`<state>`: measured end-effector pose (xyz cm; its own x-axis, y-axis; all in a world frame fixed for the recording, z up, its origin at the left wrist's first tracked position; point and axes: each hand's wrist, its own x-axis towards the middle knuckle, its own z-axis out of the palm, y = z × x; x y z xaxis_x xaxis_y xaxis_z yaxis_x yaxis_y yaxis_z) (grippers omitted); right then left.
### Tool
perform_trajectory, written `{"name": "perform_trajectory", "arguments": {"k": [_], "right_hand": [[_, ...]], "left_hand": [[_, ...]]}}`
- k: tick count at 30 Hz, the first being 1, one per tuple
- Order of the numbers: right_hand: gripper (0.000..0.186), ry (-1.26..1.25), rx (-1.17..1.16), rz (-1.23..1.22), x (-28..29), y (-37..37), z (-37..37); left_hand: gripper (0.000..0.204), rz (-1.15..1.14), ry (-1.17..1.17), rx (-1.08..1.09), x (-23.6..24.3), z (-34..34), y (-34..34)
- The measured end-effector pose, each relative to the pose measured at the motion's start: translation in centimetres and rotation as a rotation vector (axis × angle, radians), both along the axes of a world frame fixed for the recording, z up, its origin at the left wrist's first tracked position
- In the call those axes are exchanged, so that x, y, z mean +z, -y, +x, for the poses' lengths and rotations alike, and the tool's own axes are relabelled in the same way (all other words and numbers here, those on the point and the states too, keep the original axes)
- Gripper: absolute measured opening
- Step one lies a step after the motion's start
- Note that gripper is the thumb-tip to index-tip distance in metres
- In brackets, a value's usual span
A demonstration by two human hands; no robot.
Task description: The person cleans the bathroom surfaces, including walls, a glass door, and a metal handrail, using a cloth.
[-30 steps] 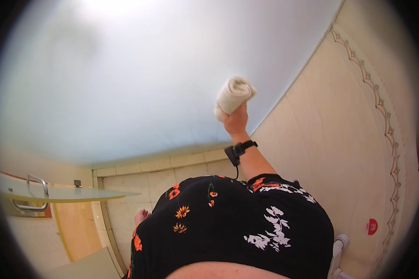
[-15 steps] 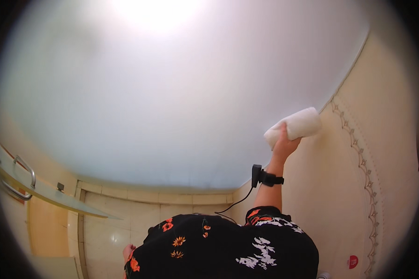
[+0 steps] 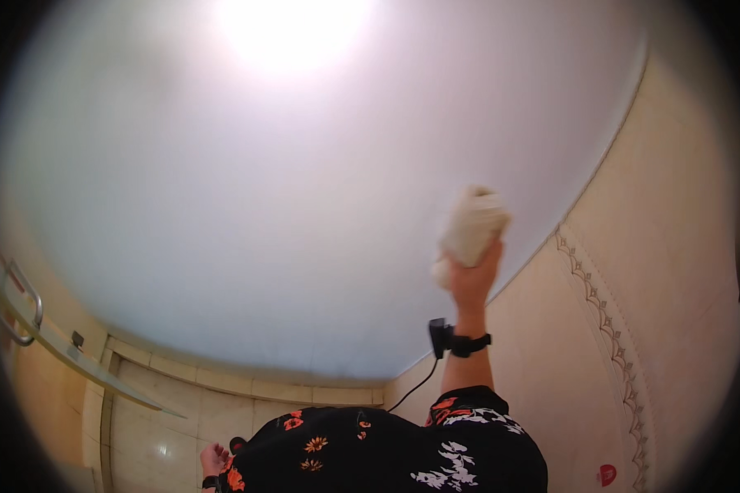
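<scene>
The whitish rolled cloth is gripped in the right hand — jutting above and left of it, before the pale panel. The left hand is held low — whether closed cannot be told.

clear stretch of pale panel left of the cloth, beige wall bounding right, glass door lower left

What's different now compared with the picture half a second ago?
The right hand has swung the rolled pale cloth leftward, away from the beige wall, and turned it more upright in the picture. The left hand shows more fully, its dark wristband now visible. The right hand's hold on the cloth remains.
</scene>
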<state>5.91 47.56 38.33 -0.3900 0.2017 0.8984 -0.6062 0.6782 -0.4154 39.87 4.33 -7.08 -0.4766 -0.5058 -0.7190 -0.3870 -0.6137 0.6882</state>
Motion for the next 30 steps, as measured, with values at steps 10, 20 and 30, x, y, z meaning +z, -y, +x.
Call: {"name": "perform_trajectory", "arguments": {"k": [10, 20, 30], "right_hand": [[0.063, -0.203, -0.186, -0.215, 7.0, -6.0, -1.8], [0.059, -0.261, -0.036, 0.671, 5.3, 9.1, 0.7], [0.066, -0.149, -0.568, -0.049, 11.0, -7.5, -5.1]], "left_hand": [[0.016, 0.077, -0.004, -0.029, 4.3, 0.3, 0.5], [0.013, 0.066, 0.072, 0.026, 7.5, -1.0, 0.3], [0.013, 0.138, 0.015, 0.199, 7.3, 6.2, -1.0]]}}
